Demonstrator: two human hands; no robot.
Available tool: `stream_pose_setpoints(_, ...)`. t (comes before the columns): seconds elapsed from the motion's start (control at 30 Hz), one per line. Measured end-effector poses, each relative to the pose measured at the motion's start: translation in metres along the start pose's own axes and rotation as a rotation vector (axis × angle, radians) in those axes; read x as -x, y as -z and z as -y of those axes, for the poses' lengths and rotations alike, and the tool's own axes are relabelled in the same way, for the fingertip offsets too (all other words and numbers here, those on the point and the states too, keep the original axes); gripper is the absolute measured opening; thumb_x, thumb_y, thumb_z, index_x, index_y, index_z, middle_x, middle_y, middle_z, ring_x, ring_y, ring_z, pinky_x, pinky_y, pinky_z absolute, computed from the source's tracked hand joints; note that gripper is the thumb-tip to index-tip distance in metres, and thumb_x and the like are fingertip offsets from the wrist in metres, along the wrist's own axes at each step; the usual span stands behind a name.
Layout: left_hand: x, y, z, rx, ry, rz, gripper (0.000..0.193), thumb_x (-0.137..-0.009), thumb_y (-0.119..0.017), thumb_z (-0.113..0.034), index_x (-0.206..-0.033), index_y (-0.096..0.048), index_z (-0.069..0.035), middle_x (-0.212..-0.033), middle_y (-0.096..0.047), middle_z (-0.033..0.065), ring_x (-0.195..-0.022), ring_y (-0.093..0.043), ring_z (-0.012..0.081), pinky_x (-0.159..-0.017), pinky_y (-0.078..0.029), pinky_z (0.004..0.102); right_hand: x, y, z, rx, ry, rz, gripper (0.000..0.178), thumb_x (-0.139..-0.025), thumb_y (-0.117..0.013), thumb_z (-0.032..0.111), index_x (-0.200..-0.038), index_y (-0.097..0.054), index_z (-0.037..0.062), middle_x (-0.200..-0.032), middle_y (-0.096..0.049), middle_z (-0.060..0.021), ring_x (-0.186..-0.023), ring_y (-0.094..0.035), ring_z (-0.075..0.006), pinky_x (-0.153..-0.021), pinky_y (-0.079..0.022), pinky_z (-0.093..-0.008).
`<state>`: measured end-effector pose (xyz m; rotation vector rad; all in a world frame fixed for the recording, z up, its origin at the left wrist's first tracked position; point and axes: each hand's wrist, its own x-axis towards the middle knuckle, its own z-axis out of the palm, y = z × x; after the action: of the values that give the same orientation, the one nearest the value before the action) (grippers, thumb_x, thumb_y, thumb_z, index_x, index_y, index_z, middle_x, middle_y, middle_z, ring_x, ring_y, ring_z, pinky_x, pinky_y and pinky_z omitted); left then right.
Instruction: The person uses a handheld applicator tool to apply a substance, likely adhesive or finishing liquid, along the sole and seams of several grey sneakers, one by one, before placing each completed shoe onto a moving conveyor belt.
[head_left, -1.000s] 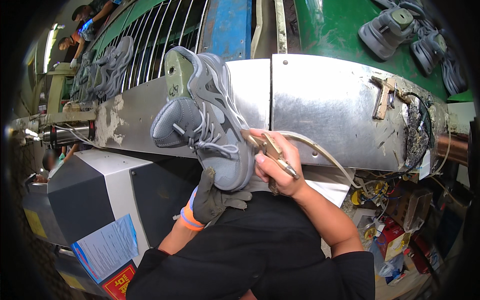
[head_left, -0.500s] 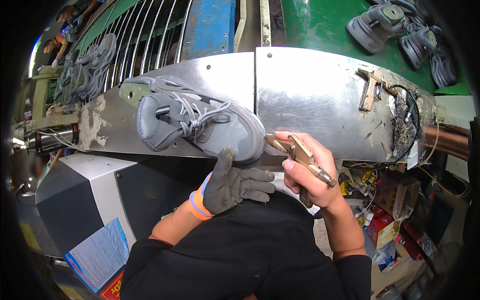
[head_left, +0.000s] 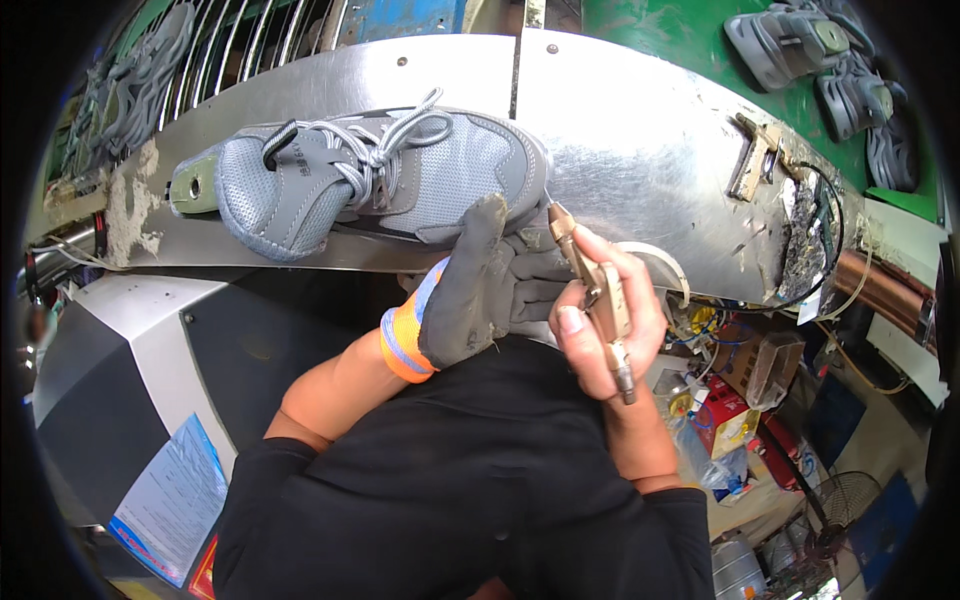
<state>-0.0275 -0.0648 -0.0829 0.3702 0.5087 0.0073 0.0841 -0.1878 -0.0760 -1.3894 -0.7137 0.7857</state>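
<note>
A grey mesh sneaker (head_left: 455,165) with tied laces lies along the near part of the metal worktop, its toe to the right. My left hand (head_left: 470,285), in a dark grey glove with an orange cuff, grips the toe end: the thumb presses on the near side and the fingers reach below the toe. My bare right hand (head_left: 620,310) is closed around a brass-coloured nozzle gun (head_left: 610,300). Its thin tip meets the sole edge at the toe, though exact contact is hard to make out.
The curved metal worktop (head_left: 640,140) bears a second brass gun (head_left: 755,155) with a black hose at right. More grey sneakers stand on the green surface (head_left: 650,40) and on the rollers (head_left: 225,60) at left. A fan (head_left: 835,510) and boxes sit lower right.
The sneaker has turned and shifted left, now lying straighter along the worktop. My left hand has moved up against its toe, and the gun's tip has come up to the toe edge.
</note>
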Motion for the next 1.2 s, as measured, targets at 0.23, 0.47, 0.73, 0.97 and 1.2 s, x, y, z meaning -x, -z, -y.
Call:
stream_pose_setpoints(0.23, -0.022, 0.012, -0.003, -0.01, -0.155, 0.071, 0.055, -0.102, -0.038, -0.048, -0.134, -0.046, -0.004, -0.115, -0.057, 0.0027, -0.098, -0.054, 0.0121, -0.093, -0.043, 0.0281, -0.013, -0.001, -0.03, 0.208, 0.17, 0.038, 0.054, -0.074, -0.062, -0.005, -0.126, -0.053, -0.0061, -0.1, -0.069, -0.0167, -0.064, -0.066, -0.012, -0.061, -0.051, -0.0235)
stream_pose_setpoints(0.47, 0.084, 0.031, -0.083, -1.015, -0.875, -0.096, 0.067, -0.087, -0.065, -0.03, -0.142, -0.039, 0.0, -0.134, -0.051, 0.0142, -0.122, -0.051, 0.0242, -0.105, -0.038, 0.0337, -0.036, 0.075, -0.025, -0.094, 0.168, -0.175, 0.051, -0.087, -0.056, 0.006, -0.133, -0.043, -0.0124, -0.076, -0.064, -0.012, -0.061, -0.062, -0.0157, -0.058, -0.051, -0.0268)
stream_pose_setpoints(0.73, 0.183, 0.087, -0.149, -1.994, -0.668, -0.608, 0.085, -0.071, -0.082, -0.028, -0.139, -0.041, 0.003, -0.137, -0.049, 0.0195, -0.126, -0.048, 0.0304, -0.108, -0.035, 0.0389, -0.036, 0.16, -0.02, -0.067, 0.299, -0.598, 0.063, -0.086, -0.056, 0.017, -0.134, -0.034, -0.0169, -0.072, -0.06, -0.01, -0.059, -0.059, -0.0173, -0.055, -0.05, -0.0285)
stream_pose_setpoints(0.97, 0.158, 0.036, -0.108, -1.438, -0.653, -0.832, 0.068, -0.086, -0.068, -0.03, -0.14, -0.042, 0.002, -0.137, -0.051, 0.0153, -0.125, -0.049, 0.0258, -0.105, -0.037, 0.0347, -0.03, 0.171, -0.029, -0.179, 0.24, -0.653, 0.065, -0.084, -0.059, 0.019, -0.133, -0.037, -0.0163, -0.071, -0.06, -0.011, -0.058, -0.059, -0.0179, -0.055, -0.05, -0.0284)
stream_pose_setpoints(1.2, -0.035, -0.002, -0.169, -1.115, -0.896, -0.492, 0.039, -0.097, -0.05, -0.02, -0.127, -0.055, 0.003, -0.127, -0.058, 0.0163, -0.117, -0.056, 0.0265, -0.099, -0.044, 0.0385, -0.029, 0.18, -0.023, -0.212, 0.218, -0.599, 0.063, -0.084, -0.059, 0.02, -0.133, -0.038, -0.0149, -0.071, -0.06, -0.0097, -0.059, -0.059, -0.0176, -0.055, -0.05, -0.0292)
